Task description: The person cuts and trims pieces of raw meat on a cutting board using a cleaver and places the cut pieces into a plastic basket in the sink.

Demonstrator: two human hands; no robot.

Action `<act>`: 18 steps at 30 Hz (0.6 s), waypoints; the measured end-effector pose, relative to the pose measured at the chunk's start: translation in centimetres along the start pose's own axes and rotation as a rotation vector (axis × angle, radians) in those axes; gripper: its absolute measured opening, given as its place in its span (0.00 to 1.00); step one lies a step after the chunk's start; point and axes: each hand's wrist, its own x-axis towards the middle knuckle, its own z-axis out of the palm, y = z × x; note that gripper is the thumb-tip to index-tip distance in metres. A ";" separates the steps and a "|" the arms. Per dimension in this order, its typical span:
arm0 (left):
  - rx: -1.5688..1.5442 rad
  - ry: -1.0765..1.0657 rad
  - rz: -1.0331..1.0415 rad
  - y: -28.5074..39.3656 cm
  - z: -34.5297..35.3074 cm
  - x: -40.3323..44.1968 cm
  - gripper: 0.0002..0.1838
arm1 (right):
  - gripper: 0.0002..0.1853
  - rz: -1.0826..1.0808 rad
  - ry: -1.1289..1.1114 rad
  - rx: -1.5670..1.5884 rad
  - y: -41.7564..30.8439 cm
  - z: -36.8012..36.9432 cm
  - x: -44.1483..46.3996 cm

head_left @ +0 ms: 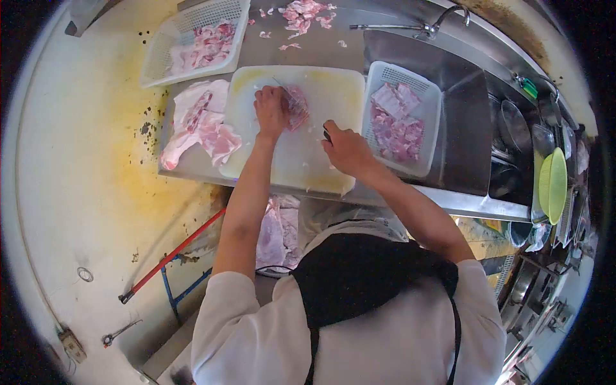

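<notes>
My left hand point(271, 111) lies with curled fingers on a piece of raw meat point(299, 115) and holds it down on the white cutting board point(321, 160). In my right hand point(348, 150) is a knife point(327, 133), gripped by its dark handle. Its thin blade points up and left toward the meat, over or against its upper side; I cannot tell whether it touches. A large pale cut of raw meat with skin point(199, 122) lies left of the board, partly at its edge.
White baskets of cut meat stand at the upper left point(154, 64) and right point(433, 128) of the board. Meat scraps point(301, 16) lie behind it. A faucet point(430, 29), sink and green basin point(553, 186) are to the right. More meat point(279, 231) sits below the counter edge.
</notes>
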 end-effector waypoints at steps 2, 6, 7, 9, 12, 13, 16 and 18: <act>0.004 -0.014 -0.005 -0.4 0.4 0.0 0.18 | 0.14 0.005 -0.013 -0.048 -0.4 -0.2 0.3; -0.049 0.011 -0.007 -0.5 0.4 -0.1 0.20 | 0.14 0.032 -0.072 -0.137 -1.7 -0.4 1.5; -0.063 0.028 -0.007 -0.5 0.5 0.0 0.20 | 0.15 0.040 -0.077 -0.158 -2.0 -0.1 2.4; -0.026 -0.038 -0.052 -0.4 0.2 0.3 0.20 | 0.15 -0.019 -0.002 -0.148 -1.3 2.1 5.7; 0.003 -0.078 -0.088 0.1 -0.1 0.4 0.19 | 0.16 -0.020 0.008 -0.128 -2.1 3.0 8.3; 0.009 -0.084 -0.095 0.2 -0.1 0.3 0.19 | 0.17 -0.006 -0.006 -0.118 -2.5 2.9 8.3; -0.013 -0.160 -0.151 -0.4 0.0 0.7 0.14 | 0.19 0.064 -0.111 -0.108 -2.6 1.6 5.4; 0.036 -0.092 -0.115 -1.0 0.6 0.4 0.11 | 0.18 0.125 -0.132 -0.169 -1.6 1.6 1.8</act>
